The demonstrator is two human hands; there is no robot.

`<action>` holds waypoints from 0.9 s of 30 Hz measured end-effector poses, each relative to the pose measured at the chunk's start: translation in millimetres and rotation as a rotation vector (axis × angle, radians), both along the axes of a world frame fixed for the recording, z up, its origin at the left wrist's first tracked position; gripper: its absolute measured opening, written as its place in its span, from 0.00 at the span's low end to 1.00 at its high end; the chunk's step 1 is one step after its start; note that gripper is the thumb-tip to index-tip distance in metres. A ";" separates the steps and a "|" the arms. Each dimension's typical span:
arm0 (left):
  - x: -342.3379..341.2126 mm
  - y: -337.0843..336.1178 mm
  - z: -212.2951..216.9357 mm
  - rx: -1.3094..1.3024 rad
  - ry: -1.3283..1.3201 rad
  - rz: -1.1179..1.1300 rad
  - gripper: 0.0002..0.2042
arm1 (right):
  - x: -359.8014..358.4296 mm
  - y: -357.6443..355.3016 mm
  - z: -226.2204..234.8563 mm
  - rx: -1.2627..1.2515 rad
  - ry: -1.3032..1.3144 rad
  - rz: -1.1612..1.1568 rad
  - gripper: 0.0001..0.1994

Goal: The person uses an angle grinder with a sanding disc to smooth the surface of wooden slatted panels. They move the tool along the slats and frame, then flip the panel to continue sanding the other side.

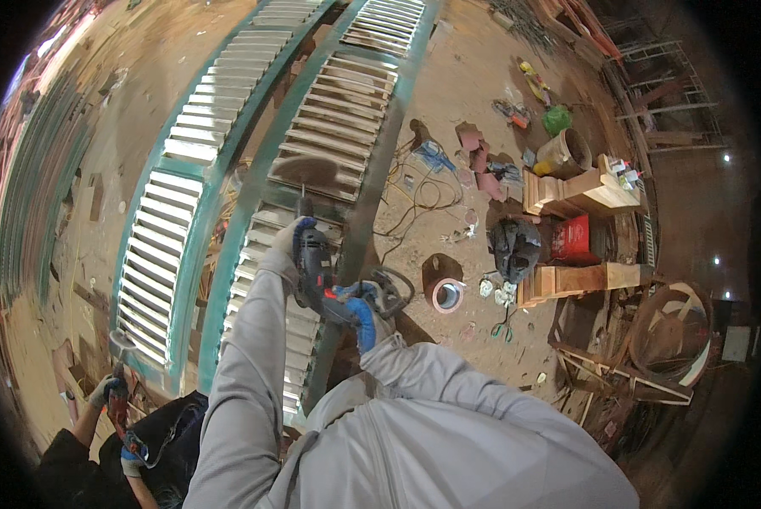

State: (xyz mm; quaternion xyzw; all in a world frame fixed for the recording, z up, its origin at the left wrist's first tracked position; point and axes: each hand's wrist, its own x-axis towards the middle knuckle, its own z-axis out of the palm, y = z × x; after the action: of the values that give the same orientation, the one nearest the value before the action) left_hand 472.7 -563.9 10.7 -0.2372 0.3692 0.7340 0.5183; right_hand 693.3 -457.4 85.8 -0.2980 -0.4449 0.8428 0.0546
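Note:
A dark power drill (pixel 314 261) is in both my hands, pointing away from me. On its thin shaft (pixel 303 192) sits a round brown disc (pixel 308 172), blurred, over the slats of a louvred shutter panel (pixel 343 108) in a green frame. My left hand (pixel 287 237), in a blue-and-grey glove, is closed round the drill's front. Further back, my right hand (pixel 365 307) wraps its rear handle, also gloved in blue. A dark cable loops beside the right hand. Whether the disc touches the slats, I cannot tell.
A second louvred panel (pixel 157 254) lies left; beside it a co-worker's gloved hands (pixel 105 392) hold a red power tool (pixel 118 411). At right are a tape roll (pixel 447 295), scissors (pixel 502 329), a yellow-white bucket (pixel 564 154), wooden trestles (pixel 584 278) and cables (pixel 418 204) on the floor.

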 end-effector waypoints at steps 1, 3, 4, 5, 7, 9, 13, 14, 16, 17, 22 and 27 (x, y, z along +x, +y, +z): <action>-5.7 -5.5 0.5 0.043 -0.005 -0.011 0.12 | -5.6 -2.0 9.7 0.023 0.019 0.016 0.05; -12.8 -6.3 5.9 -0.050 0.070 0.029 0.13 | -13.9 -8.4 18.6 0.070 0.057 0.048 0.05; -14.9 -0.4 20.8 -0.044 0.065 0.026 0.13 | -15.7 -13.8 14.6 0.116 0.164 -0.018 0.06; -17.3 4.4 36.8 -0.039 0.060 0.024 0.13 | -17.8 -8.9 10.3 0.125 0.126 -0.010 0.05; -11.8 9.8 65.4 -0.115 0.047 0.038 0.14 | -27.3 -0.8 11.5 0.138 0.058 0.040 0.05; -4.9 2.7 54.3 -0.081 0.059 0.094 0.13 | -13.9 -9.1 -6.0 0.018 0.121 0.015 0.07; -4.5 1.0 31.8 0.133 -0.061 -0.091 0.12 | 9.0 -11.6 6.9 0.082 0.157 0.025 0.11; 4.8 1.8 24.8 0.285 -0.098 -0.101 0.12 | 14.1 -10.7 7.8 0.120 0.119 0.053 0.10; 8.6 12.1 19.7 0.085 0.024 -0.068 0.12 | 17.9 -7.5 13.9 0.145 0.057 0.068 0.09; 10.1 16.3 17.5 -0.015 0.085 -0.051 0.12 | 20.6 -7.1 18.3 0.127 0.028 0.053 0.09; 18.3 45.2 16.9 -0.036 0.030 -0.235 0.09 | 43.0 -3.8 37.6 0.117 -0.052 0.013 0.12; 47.2 65.0 49.9 -0.061 0.125 -0.163 0.10 | 63.7 6.4 -4.6 0.165 0.100 0.065 0.17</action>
State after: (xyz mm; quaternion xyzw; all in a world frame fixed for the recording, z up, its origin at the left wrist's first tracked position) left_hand 520.0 -498.9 60.7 -0.1757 0.4412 0.6913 0.5446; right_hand 757.0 -451.0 81.2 -0.2353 -0.5190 0.8185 0.0735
